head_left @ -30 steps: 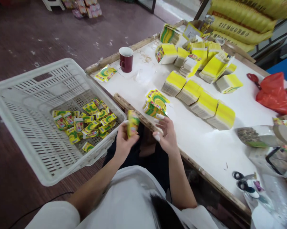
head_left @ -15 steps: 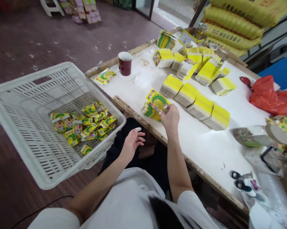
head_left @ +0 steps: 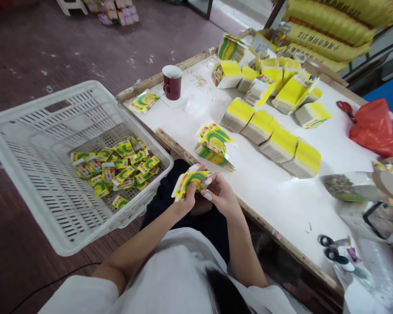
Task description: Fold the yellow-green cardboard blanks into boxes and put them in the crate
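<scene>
A flat yellow-and-green printed carton (head_left: pixel 194 178) is in my left hand (head_left: pixel 185 203), thumb across its face, held over my lap in front of the table edge. My right hand (head_left: pixel 223 197) pinches the carton's right end, with its fingers bent and partly hidden. Just beyond both hands, a loose pile of similar flat cartons (head_left: pixel 215 146) lies on the white tabletop (head_left: pixel 275 213). To my left, a white plastic crate (head_left: pixel 29 174) holds many small folded yellow-green boxes (head_left: pixel 124 172).
Stacks of flat yellow cartons (head_left: pixel 278 141) form a row, with more bundles (head_left: pixel 289 93) behind. A maroon mug (head_left: pixel 172 85) stands near the far left edge. Scissors (head_left: pixel 333 248), a red plastic bag (head_left: pixel 379 128) and a clear container (head_left: pixel 350 185) lie to the right. Yellow sacks (head_left: pixel 327 39) are stacked beyond.
My right hand has drawn back from the carton pile to my lap. A carton is now between both hands; my left hand, empty-looking before, has closed on it.
</scene>
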Demonstrator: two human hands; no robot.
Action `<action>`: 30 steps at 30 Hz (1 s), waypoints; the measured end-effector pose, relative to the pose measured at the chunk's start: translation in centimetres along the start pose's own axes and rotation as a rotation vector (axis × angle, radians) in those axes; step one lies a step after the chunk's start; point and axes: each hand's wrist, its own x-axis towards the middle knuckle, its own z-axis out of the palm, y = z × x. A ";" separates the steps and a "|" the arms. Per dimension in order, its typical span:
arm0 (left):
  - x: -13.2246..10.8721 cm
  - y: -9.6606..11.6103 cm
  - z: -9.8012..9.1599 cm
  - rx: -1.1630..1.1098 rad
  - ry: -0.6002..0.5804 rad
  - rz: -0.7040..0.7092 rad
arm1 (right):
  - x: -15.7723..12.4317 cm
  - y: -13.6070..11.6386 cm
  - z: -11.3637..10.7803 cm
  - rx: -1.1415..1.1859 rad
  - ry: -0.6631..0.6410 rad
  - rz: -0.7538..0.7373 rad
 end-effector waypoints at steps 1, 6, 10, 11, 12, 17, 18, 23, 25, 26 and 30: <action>0.0 0.1 0.1 -0.040 0.025 -0.019 | 0.0 0.1 0.1 0.053 -0.035 0.018; 0.9 0.9 1.3 -0.452 0.207 -0.184 | -0.7 0.7 2.3 0.050 -0.088 0.038; 1.0 0.7 1.5 -0.494 0.269 -0.216 | -0.9 1.6 3.6 -0.051 0.039 0.065; 0.9 0.4 1.3 -0.462 0.269 -0.235 | -0.9 1.8 3.5 -0.070 0.080 0.067; 0.7 0.0 1.1 -0.417 0.249 -0.252 | -0.9 1.8 3.3 -0.089 0.119 0.058; 0.1 -1.5 -0.3 -0.185 0.177 -0.180 | -1.4 0.5 2.4 -0.302 0.075 -0.039; 0.1 -1.5 -0.5 -0.152 0.215 -0.161 | -1.6 0.2 2.6 -0.355 0.026 -0.045; 0.4 -1.2 -0.8 -0.125 0.294 -0.149 | -1.8 0.5 3.7 -0.366 0.000 -0.045; 0.5 -1.1 -0.8 -0.165 0.269 -0.170 | -1.6 0.9 3.1 -0.317 0.086 -0.050; 0.5 -1.0 -0.8 -0.184 0.255 -0.184 | -1.4 1.0 2.6 -0.309 0.122 -0.066; 0.9 -0.2 -2.1 -0.247 0.135 -0.271 | -1.4 -0.5 -0.1 -0.469 0.189 -0.251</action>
